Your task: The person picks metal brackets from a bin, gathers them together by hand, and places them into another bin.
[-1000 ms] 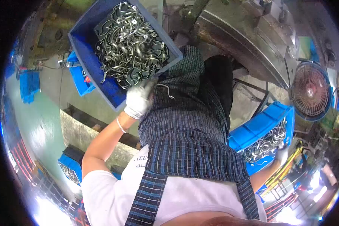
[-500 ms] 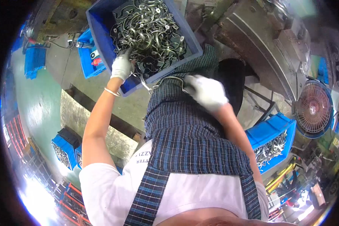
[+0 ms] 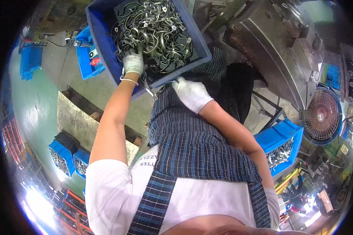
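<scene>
A dark blue bin (image 3: 102, 47) full of curved metal pieces (image 3: 157, 31) rests at my lap. My left hand (image 3: 132, 64), in a white glove, reaches over its near edge into the pieces; its fingertips are hidden among them. A flat metal piece (image 3: 150, 91) hangs over the bin's near rim beside that hand. My right hand (image 3: 190, 93), gloved too, is over my apron just outside the near rim. Its fingers are drawn together near the rim, and whatever they may hold is hidden.
A blue crate (image 3: 282, 137) of metal pieces stands at the right, below a round fan (image 3: 321, 116). Heavy machinery (image 3: 270, 51) fills the upper right. Another blue crate (image 3: 84, 58) is left of the bin, and filled crates (image 3: 62, 154) stand at lower left.
My right hand has come from the right crate to the bin's near rim. My left hand has moved from the lap into the bin's pieces. The bin appears farther right.
</scene>
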Motion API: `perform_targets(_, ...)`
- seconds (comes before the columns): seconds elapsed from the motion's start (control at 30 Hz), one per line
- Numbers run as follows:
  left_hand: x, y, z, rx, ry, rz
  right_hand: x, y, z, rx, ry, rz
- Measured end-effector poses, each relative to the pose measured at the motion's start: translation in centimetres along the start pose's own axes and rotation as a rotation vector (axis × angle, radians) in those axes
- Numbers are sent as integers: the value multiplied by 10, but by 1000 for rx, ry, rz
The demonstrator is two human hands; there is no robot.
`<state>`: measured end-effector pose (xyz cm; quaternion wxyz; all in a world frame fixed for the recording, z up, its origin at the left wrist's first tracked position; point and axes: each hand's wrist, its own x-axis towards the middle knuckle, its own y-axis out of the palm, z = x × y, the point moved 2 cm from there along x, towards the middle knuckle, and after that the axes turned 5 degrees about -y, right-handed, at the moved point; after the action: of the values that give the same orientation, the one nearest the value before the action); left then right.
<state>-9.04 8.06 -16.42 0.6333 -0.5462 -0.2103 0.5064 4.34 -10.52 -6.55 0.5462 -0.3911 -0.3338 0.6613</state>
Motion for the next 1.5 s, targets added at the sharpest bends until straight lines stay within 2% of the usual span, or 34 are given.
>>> perform_targets(0.03, -1, 1, -1, -12, -10, -11, -1, 3, 2, 9, -28, -2)
perform_targets(0.07, -5, 4, -3, 5, -24, 17, 1, 6, -3, 141, 104, 28)
perform_targets(0.17, -8, 15, -10, 42, -57, 19, 6, 4, -5, -5, -14, 16)
perform_targets(0.23, -7, 32, -9, 93, 27, -91, 8, 12, -7, 61, -15, 55)
perform_targets(0.33, 3, 35, -6, 141, 64, -17, 7, 8, -9, 160, 26, 126)
perform_targets(0.47, 12, 30, 2, -16, 119, -20, -1, -10, -8, 284, 27, 185)
perform_targets(0.57, 10, 20, 8, -131, 202, 18, -3, -12, -12, 368, -62, 107)
perform_targets(0.6, 6, 10, 4, -116, 201, 41, -4, -10, -14, 466, -67, -71)
perform_targets(0.7, 7, 13, 0, -133, 178, 104, 3, 1, -16, 543, 53, -157)
perform_targets(0.73, 5, 3, -1, -158, 178, 94, 7, -2, -12, 509, 13, -183)
perform_targets(0.8, 0, -22, 2, -215, 172, 75, 6, -7, -5, 648, 11, -231)
perform_targets(0.83, 1, -38, 7, -252, 171, 130, 6, -11, -2, 714, 9, -256)
perform_targets(0.9, 15, -51, 23, -369, 215, 219, -2, -33, -2, 837, 103, -279)
perform_targets(0.93, 25, -55, 34, -555, 119, 390, -6, -41, -4, 954, 134, -297)
perform_targets(0.97, 31, -60, 44, -597, -4, 534, -13, -45, -14, 881, 127, -327)
perform_targets(1.0, 29, -67, 51, -758, -101, 540, -20, -57, -21, 749, 137, -251)
perform_targets(1.07, 50, -39, 73, -817, -232, 524, -35, -74, -36, 602, 173, -157)
perform_targets(1.1, 28, -68, 69, -1257, -292, 609, -43, -78, -45, 588, 202, -133)
perform_targets(1.13, 25, -69, 72, -1278, -293, 607, -48, -71, -53, 754, 121, -270)
perform_targets(1.2, 23, -62, 82, -1304, -240, 622, -67, -86, -55, 1045, 337, -281)
perform_targets(1.23, -2, -97, 71, -1528, -263, 542, -77, -95, -51, 1189, 449, -288)
perform_targets(1.27, -8, -102, 68, -1610, -288, 506, -87, -100, -53, 1323, 380, -384)
perform_targets(1.37, -3, -97, 58, -1763, -334, 487, -112, -121, -65, 1296, 167, -666)
perform_targets(1.4, 10, -85, 60, -1633, -315, 480, -120, -133, -68, 1119, 186, -761)
perform_targets(1.43, -17, -132, 45, -1484, -331, 409, -129, -144, -70, 930, 211, -858)
perform_targets(1.47, -11, -123, 46, -1450, -159, 369, -143, -147, -76, 842, 322, -1050)
perform_targets(1.5, -17, -133, 42, -1459, -148, 394, -163, -144, -95, 563, 426, -1260)
